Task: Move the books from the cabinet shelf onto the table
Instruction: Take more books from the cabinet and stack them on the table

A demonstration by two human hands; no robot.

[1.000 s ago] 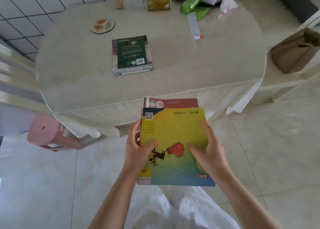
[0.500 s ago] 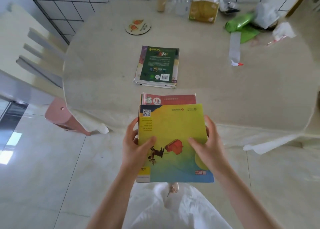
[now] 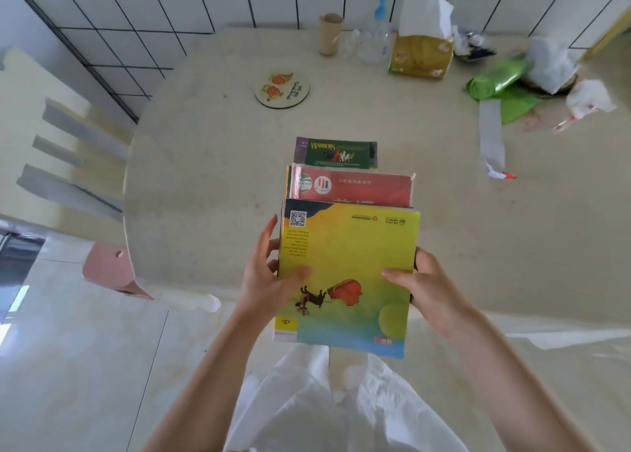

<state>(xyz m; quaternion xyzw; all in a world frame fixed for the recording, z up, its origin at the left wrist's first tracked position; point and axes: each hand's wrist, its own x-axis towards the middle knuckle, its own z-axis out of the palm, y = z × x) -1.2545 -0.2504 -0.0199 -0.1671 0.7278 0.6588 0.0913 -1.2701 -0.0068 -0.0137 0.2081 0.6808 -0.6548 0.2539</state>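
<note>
Both hands grip one small stack of books at its two sides, held level above the near edge of the counter (image 3: 205,185). Left hand (image 3: 269,281) wraps the stack's left edge, thumb lying across the top cover, fingers beneath. Right hand (image 3: 433,291) clamps the right edge — thumb on top pointing inward, fingers under and out of sight.

Top of the stack: yellow-green book (image 3: 351,267), cover fading to blue at the near end, a QR code at its far left corner, a small dark animal and a red shape printed near the middle. Under it, jutting out past the far edge, a red book (image 3: 355,187) with round logos at its left; thin edges of more covers show at that book's left side, how many I cannot tell.

Just beyond the held stack, flat on the counter, lies a dark green book (image 3: 336,152) titled "Warriors" — only its far strip shows, the rest hidden behind the stack.

Farther out on the pale round counter: a round coaster (image 3: 281,89) with orange pictures, left of centre. Along the back edge by the tiled wall (image 3: 170,11) stand a cardboard tube (image 3: 329,35), a clear bottle with blue top (image 3: 375,31) and a gold tissue pack (image 3: 421,48). Right side: a green plastic bag (image 3: 498,86) and crumpled white wrappers.

Left of the counter, a slatted chair (image 3: 61,137) and a pink stool (image 3: 107,270).
</note>
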